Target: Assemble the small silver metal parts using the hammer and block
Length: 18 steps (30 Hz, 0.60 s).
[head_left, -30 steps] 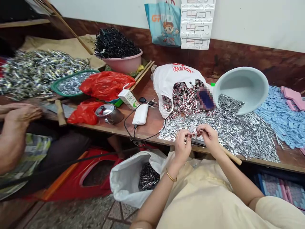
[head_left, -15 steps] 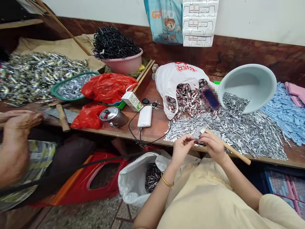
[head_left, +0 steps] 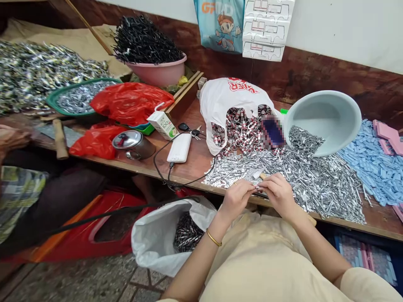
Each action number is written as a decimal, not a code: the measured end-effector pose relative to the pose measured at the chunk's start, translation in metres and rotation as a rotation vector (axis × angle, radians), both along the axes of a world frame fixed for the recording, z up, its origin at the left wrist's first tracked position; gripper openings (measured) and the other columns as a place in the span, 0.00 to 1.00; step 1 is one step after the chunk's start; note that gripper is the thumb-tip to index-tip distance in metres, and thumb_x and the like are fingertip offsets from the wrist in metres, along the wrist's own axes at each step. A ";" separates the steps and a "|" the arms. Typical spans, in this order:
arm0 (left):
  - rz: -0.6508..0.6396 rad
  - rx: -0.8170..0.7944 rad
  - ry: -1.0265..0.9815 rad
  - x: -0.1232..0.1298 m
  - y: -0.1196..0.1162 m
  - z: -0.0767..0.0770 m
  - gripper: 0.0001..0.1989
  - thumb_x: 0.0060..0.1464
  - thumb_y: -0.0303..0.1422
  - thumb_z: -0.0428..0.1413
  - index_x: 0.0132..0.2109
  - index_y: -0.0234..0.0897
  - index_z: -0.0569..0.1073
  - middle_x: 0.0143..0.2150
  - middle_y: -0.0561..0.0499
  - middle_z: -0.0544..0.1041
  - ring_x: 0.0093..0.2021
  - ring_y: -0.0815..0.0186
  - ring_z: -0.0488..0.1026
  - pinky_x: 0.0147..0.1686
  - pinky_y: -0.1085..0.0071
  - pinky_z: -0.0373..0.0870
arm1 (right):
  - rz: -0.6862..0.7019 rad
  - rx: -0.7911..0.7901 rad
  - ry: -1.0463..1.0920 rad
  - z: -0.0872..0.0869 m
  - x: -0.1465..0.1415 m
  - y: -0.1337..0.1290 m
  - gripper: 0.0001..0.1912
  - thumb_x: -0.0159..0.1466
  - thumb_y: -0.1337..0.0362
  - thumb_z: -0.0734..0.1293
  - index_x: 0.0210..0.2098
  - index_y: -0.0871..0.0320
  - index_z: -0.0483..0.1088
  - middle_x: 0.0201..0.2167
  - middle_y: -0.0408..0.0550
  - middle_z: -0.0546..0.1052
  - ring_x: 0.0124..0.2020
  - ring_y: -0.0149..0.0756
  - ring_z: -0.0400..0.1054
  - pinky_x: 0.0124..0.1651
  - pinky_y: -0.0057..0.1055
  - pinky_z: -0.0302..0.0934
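Observation:
Both hands meet at the table's front edge. My left hand (head_left: 236, 196), with a gold bracelet on its wrist, pinches a tiny part whose shape is too small to make out. Fingertips of my right hand (head_left: 277, 191) press at the same spot, nearly touching the left ones. A hammer (head_left: 258, 174) with a light head and wooden handle lies partly hidden under my right hand and forearm. Silvery metal pieces (head_left: 324, 184) are spread just beyond. Behind them a white plastic bag (head_left: 248, 90) spills red-and-silver parts (head_left: 244, 130).
A grey basin (head_left: 330, 117) tilts at the right, beside blue pieces (head_left: 378, 161). A steel cup (head_left: 134, 144), power bank (head_left: 179, 148) and drink carton (head_left: 163, 125) stand left. Below is an open white sack (head_left: 151, 239). Another person's hand (head_left: 12, 138) shows far left.
The view has shifted, so the table items sit further left. My hands stay together at the fingertips, and my right hand and forearm now cover more of the hammer handle.

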<state>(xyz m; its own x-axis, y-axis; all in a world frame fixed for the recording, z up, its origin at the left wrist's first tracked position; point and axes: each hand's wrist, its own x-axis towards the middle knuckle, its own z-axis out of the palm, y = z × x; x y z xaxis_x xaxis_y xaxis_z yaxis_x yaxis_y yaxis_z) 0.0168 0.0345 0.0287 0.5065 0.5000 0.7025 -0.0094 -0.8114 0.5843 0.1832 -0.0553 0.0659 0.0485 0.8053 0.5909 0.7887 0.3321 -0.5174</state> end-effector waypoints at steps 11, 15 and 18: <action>0.043 -0.250 0.076 0.023 -0.015 0.004 0.08 0.63 0.26 0.56 0.40 0.42 0.78 0.34 0.51 0.82 0.35 0.64 0.79 0.37 0.66 0.75 | 0.044 -0.001 0.046 -0.005 0.026 -0.007 0.07 0.69 0.68 0.67 0.39 0.51 0.78 0.33 0.48 0.79 0.37 0.42 0.68 0.40 0.41 0.66; 0.039 -0.333 0.057 0.025 -0.020 0.012 0.05 0.61 0.29 0.59 0.40 0.42 0.80 0.33 0.51 0.83 0.33 0.64 0.79 0.37 0.65 0.76 | 0.002 -0.096 0.163 -0.015 0.027 -0.013 0.09 0.68 0.65 0.67 0.46 0.49 0.77 0.43 0.51 0.79 0.47 0.45 0.70 0.48 0.45 0.69; 0.087 -0.429 0.010 0.027 -0.023 0.015 0.04 0.60 0.29 0.60 0.38 0.41 0.80 0.33 0.50 0.82 0.33 0.65 0.78 0.34 0.68 0.75 | -0.042 -0.185 0.351 -0.023 0.023 -0.017 0.13 0.68 0.61 0.68 0.52 0.51 0.73 0.51 0.53 0.76 0.50 0.43 0.72 0.47 0.40 0.71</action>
